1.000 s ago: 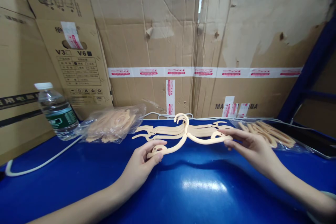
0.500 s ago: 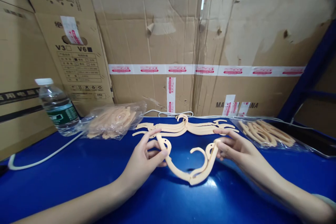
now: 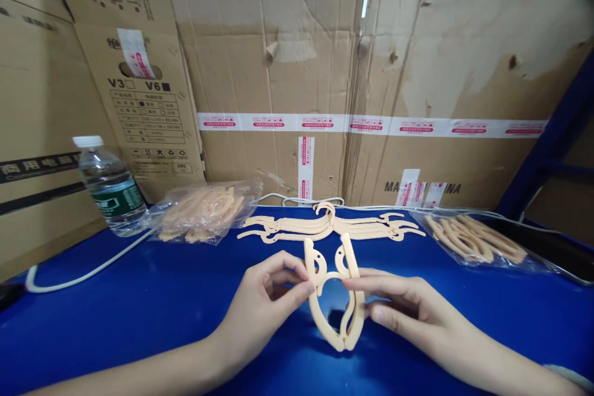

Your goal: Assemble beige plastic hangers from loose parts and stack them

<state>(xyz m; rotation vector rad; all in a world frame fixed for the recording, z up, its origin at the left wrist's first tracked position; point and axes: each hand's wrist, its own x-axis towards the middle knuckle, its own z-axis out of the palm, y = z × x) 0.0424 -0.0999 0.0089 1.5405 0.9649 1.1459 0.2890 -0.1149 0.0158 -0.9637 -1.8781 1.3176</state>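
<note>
A beige folding hanger (image 3: 325, 320) is held between my two hands, its arms folded up into a narrow V with the joint at the bottom. My left hand (image 3: 273, 297) pinches its left arm between thumb and fingers. On the other side, my right hand (image 3: 406, 309) grips the right arm, fingertips on its inner edge. The hook curves between the two arms and touches the left one. Just beyond lie several unfolded beige hangers (image 3: 297, 229), stacked with their hooks toward the back.
On the left stand a water bottle (image 3: 114, 192) and a clear bag of beige hangers (image 3: 204, 213). To the right lie another bag of hangers (image 3: 476, 238) and a dark flat device (image 3: 557, 253). A white cable (image 3: 88, 269) crosses the blue table (image 3: 162, 309). Cardboard (image 3: 278, 74) walls the back.
The hanger's arms have swung inward from a wide spread to a narrow V. My hands have come closer together, and my right hand has slid lower along its arm.
</note>
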